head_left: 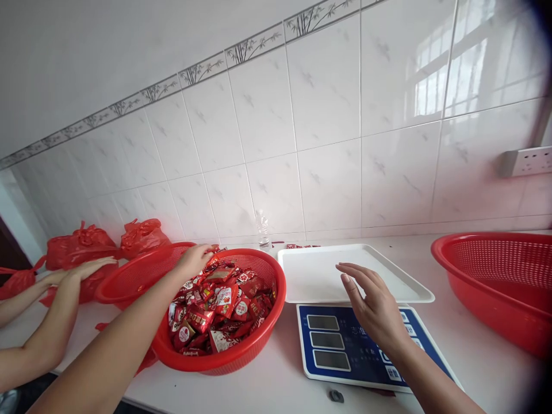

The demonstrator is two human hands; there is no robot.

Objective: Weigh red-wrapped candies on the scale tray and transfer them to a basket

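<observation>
My left hand (196, 261) reaches over the far left rim of a red plastic basket (259, 339). Its fingers curl downward, with a red snack packet (218, 249) at their tips; the thumb and palm are hidden. Small, mostly red wrapped packets (226, 299) fill this basket in a heap. My right hand (375, 302) hovers open over a blue and white digital scale (330, 371), its fingers stretched toward the scale's white tray (319, 273). Nothing lies on that tray, and the scale's three displays look blank.
Behind the full basket stands another red basket (125, 284). Tied red plastic bags (81, 247) sit at the left, where another person's hands (92, 267) rest. A large red basket (495, 305) is on the right. Near the wall stands a clear bottle (262, 230).
</observation>
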